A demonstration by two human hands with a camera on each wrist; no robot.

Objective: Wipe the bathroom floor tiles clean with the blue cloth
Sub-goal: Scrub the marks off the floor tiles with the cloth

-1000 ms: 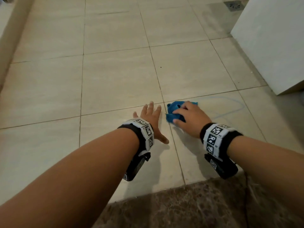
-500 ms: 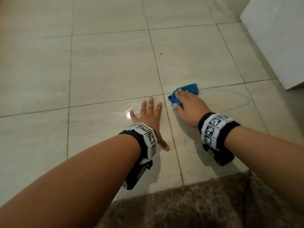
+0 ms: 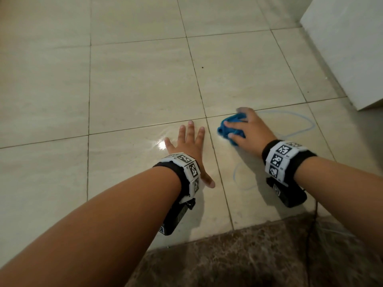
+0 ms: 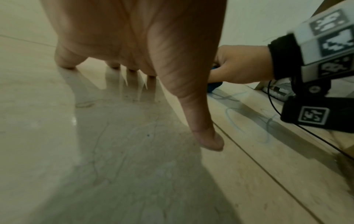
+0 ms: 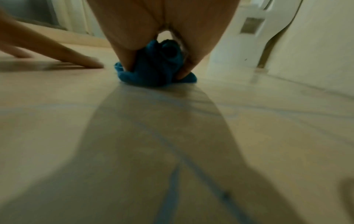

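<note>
In the head view my right hand (image 3: 251, 131) grips the bunched blue cloth (image 3: 229, 127) and presses it on the beige floor tile (image 3: 269, 204), just near of a grout line. The right wrist view shows thumb and fingers pinching the blue cloth (image 5: 153, 74) against the floor. My left hand (image 3: 191, 147) lies flat on the neighbouring tile, fingers spread, holding nothing; its palm (image 4: 134, 37) fills the left wrist view. Thin blue lines (image 3: 308, 126) loop over the tile to the right of the cloth and near my right wrist (image 3: 238, 177).
A white cabinet side (image 3: 348, 48) stands at the upper right. A dark brown mottled mat (image 3: 248, 255) covers the floor nearest me, with a thin black cable (image 3: 313, 220) over it. A small dark speck (image 3: 202, 67) lies on a farther tile.
My right hand has pushed the cloth away from me, up to the grout line, and the cloth is more bunched. The left hand has stayed planted on its tile.
</note>
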